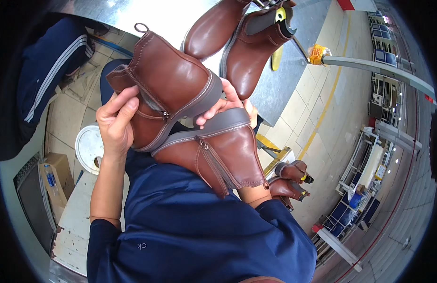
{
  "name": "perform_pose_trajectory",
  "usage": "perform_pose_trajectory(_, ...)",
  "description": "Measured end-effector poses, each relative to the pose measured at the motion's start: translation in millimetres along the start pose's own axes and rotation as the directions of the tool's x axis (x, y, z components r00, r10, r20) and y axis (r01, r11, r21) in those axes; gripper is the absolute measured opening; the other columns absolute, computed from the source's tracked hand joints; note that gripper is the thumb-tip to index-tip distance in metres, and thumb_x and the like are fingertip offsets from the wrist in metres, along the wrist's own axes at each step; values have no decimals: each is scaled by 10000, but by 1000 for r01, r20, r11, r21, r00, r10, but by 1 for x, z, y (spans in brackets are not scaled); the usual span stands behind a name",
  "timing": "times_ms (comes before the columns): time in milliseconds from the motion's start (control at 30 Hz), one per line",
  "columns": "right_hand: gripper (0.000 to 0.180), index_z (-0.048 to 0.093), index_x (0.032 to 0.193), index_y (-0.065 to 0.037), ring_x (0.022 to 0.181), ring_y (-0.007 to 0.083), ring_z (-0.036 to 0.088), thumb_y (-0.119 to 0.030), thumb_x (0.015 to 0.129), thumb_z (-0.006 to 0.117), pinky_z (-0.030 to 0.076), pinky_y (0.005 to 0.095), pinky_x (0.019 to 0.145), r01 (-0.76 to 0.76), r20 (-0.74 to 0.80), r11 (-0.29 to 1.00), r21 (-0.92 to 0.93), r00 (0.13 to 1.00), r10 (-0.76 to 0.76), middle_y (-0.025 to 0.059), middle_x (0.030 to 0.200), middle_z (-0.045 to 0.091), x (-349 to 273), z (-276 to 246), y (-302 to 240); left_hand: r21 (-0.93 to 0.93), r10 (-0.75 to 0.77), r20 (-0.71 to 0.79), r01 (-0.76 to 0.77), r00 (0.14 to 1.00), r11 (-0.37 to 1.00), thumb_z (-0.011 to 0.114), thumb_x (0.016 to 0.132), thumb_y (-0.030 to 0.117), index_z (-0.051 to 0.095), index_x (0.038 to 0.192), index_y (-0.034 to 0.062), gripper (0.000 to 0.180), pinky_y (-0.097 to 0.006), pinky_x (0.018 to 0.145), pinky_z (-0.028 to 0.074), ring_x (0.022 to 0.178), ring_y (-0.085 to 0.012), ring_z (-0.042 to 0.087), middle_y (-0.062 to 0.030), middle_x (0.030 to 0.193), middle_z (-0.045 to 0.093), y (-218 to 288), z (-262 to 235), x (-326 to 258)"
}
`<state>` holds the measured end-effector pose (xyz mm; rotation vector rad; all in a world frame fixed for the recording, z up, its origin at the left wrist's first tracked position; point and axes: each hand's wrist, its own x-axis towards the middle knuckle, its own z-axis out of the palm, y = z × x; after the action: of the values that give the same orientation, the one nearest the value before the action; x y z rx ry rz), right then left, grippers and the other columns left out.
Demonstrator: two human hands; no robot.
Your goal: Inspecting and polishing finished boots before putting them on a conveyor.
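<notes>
Two brown ankle boots with grey soles and side zippers are held up in front of me, their soles close together. My left hand (118, 115) is closed on the upper boot (173, 63), with thumb and fingers at the edge beside its zipper. This boot's pull loop points up and to the left. My right hand (225, 104) grips the lower boot (235, 153) by its sole, partly hidden behind it. The lower boot's zipper looks partly open. Just beyond my right hand, another brown boot (249, 63) rests on the metal table (284, 78).
A further brown boot (211, 30) lies on the table. More boots (287, 186) sit on a low stand at my right. To the left are a white round lid (88, 148), a cardboard box (58, 177) and a person's dark sleeve (48, 80). A metal rail (369, 66) runs at the right.
</notes>
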<state>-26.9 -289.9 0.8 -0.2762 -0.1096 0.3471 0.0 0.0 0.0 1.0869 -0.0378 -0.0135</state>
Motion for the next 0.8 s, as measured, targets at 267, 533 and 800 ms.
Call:
perform_pose_trajectory(267,724,341,1551,-2,936,443,726,-486,1025,460,595,484,871,-16,-364,978,-208,929,-62,279,1025,700,12,23,8,-53,-13,-16,12,1000,999,642,968,-61,700,1273,-44,311,-335,1068,503,1169,-215,682,-173,1267,720,-10,-11,0)
perform_pose_trajectory(533,633,366,1548,-45,949,318,732,-443,1070,483,615,422,842,-63,-448,963,-261,892,-63,210,1192,681,20,38,11,-3,-15,-64,15,998,1000,649,964,-64,692,1277,-56,316,-321,1063,501,1146,-208,687,-173,1260,720,-13,-21,3)
perform_pose_trajectory(800,527,492,1474,-46,993,195,708,-409,1091,492,610,355,854,-69,-534,943,-325,837,-123,132,1209,666,22,39,11,24,-27,-86,29,996,999,651,963,-64,689,1273,-64,313,-322,1065,500,1145,-202,682,-180,1262,714,-15,-19,5)
